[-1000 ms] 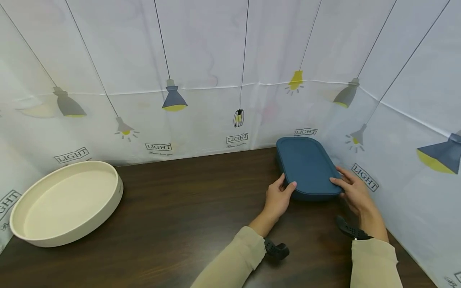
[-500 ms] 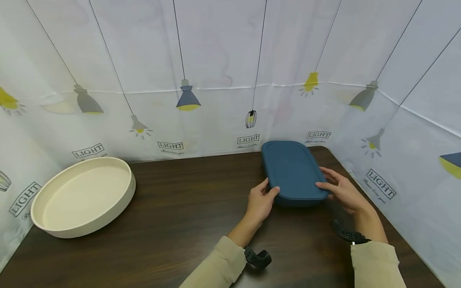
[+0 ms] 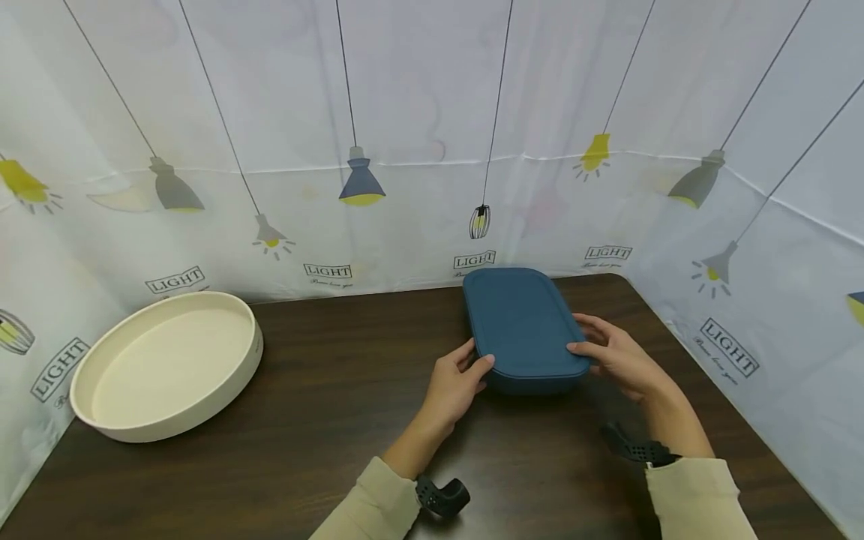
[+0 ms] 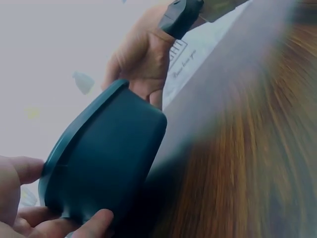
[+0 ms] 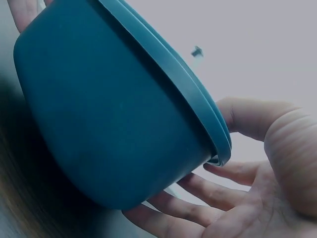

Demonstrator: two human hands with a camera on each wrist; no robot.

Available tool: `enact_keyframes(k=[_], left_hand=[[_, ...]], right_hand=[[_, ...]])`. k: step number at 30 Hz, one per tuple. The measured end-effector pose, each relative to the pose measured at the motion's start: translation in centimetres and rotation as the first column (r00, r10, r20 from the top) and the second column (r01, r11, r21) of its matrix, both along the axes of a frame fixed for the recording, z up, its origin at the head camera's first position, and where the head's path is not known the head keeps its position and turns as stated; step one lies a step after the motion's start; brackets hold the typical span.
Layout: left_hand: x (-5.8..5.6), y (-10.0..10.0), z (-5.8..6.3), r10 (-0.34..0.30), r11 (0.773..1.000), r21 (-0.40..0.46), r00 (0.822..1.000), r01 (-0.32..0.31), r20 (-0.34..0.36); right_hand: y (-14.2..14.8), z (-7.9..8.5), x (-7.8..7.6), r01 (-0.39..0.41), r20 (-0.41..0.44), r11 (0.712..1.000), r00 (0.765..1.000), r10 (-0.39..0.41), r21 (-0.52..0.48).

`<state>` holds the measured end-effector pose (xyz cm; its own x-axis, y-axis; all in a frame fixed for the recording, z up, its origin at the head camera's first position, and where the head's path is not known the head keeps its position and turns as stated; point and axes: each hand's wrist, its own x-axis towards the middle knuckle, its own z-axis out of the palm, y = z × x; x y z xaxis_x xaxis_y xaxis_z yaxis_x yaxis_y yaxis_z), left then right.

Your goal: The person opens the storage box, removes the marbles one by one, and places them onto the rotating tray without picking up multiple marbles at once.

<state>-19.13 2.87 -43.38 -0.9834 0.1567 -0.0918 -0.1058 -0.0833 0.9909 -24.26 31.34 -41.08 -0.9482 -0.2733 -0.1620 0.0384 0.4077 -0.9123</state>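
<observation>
A blue lidded storage box (image 3: pixel 526 322) is held between both hands, close over the dark table. The left hand (image 3: pixel 451 386) grips its near left corner, thumb on the lid's edge and fingers under the side. At the near right corner the right hand (image 3: pixel 617 356) does the same, its thumb on the lid rim and its fingers along the side wall. In the left wrist view the box (image 4: pixel 109 148) shows its deep, tapering wall below the lid. The right wrist view shows the box (image 5: pixel 114 104) with several fingers (image 5: pixel 213 191) spread against its side.
A large round cream tray (image 3: pixel 169 360) with a low rim stands at the left of the dark wooden table (image 3: pixel 324 420). A white curtain (image 3: pixel 405 112) printed with lamps hangs behind and along the sides. Black bands are on both wrists.
Both hands have carried the blue storage box leftward, away from the right-hand curtain. The head view has turned a little to the left. The grips look the same.
</observation>
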Motion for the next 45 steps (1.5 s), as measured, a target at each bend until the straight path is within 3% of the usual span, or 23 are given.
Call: enact_keyframes(k=[8,18,27,34,40,45], left_hand=[[1.4,-3.0,-0.2,0.019,1.0,0.003,1.0,-0.019,0.0],[2.9,-6.7,-1.5,0.055,0.998,-0.01,0.998,-0.055,-0.002],[3.5,-8.9,-1.8,0.071,0.996,0.047,0.997,-0.073,0.036],[4.0,-10.8,-1.8,0.094,0.994,0.042,0.995,-0.096,0.041],[3.8,-11.9,-2.0,0.036,0.998,-0.048,0.999,-0.036,0.01],[3.8,-12.9,-1.9,0.014,0.993,-0.12,1.0,-0.011,0.024]], right_hand=[[-2.6,-0.2,0.4,-0.054,0.031,0.998,0.998,0.055,-0.034],[-6.0,-0.8,0.6,-0.114,0.076,0.99,0.99,0.121,-0.083],[-8.3,-1.2,0.9,-0.118,0.061,0.985,0.99,0.127,-0.127],[-10.4,-1.7,1.3,-0.097,0.041,0.983,0.994,0.104,-0.156],[-11.0,-1.9,1.5,-0.057,0.002,0.994,0.998,0.057,-0.093],[-11.4,-1.9,1.5,-0.048,-0.006,0.996,0.999,0.048,-0.077]])
